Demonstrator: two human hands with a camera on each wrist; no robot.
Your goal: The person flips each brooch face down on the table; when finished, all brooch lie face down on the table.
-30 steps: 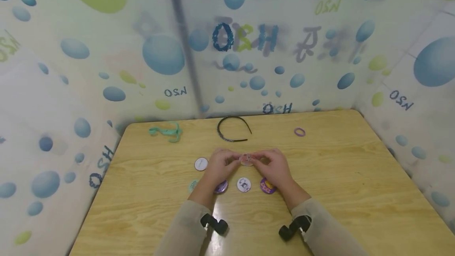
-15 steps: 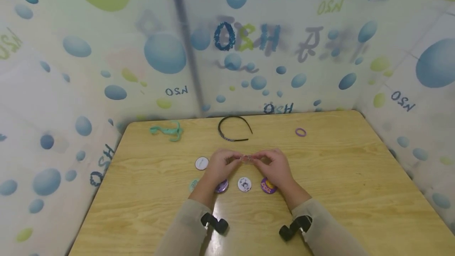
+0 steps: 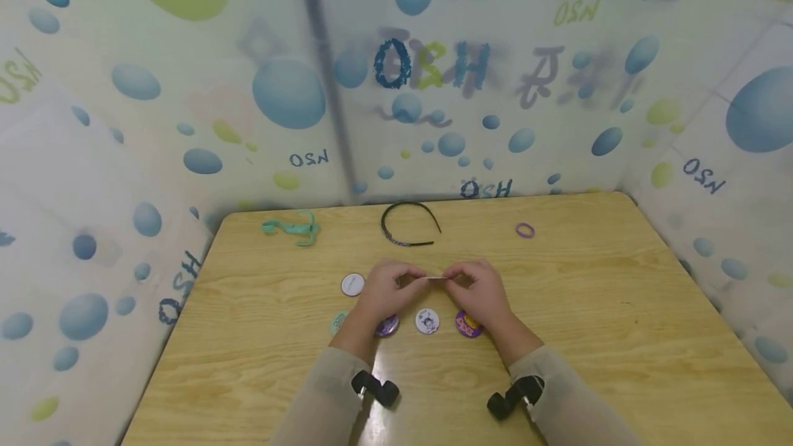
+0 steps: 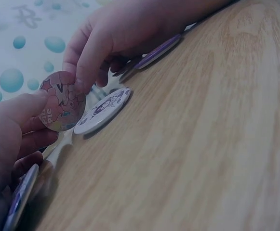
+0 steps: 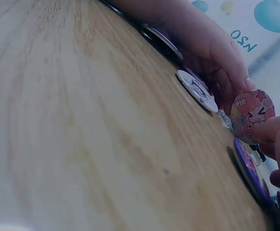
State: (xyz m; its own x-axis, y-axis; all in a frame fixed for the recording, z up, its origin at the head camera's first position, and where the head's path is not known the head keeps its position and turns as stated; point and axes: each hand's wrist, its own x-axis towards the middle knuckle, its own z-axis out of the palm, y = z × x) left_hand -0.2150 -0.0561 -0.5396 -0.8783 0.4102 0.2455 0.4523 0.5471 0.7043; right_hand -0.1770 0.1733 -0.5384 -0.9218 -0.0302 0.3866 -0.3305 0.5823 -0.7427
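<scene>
So the left hand (image 3: pixel 385 291) and right hand (image 3: pixel 480 292) are both pinching the pink badge (image 5: pixel 250 110), mid-frame in the head view, not down yet; five other badges (image 3: pixel 427 321) already lie tabled.

Desk (image 3: pixel 619 301), rear to front.
Pronged piece (image 3: pixel 296 228) left, headband (image 3: pixel 396 242) centre, ring (image 3: pixel 525 236) right; before headband, held badge (image 4: pixel 58 108) between left hand (image 3: pixel 385 291) and right hand (image 3: pixel 480 294); left of left hand, loose badge (image 3: pixel 353 285); foremost, four badges (image 3: pixel 427 321) in row.

Beige long sleeves (image 3: pixel 325 394) with black wrist cameras (image 3: pixel 387 394)
</scene>
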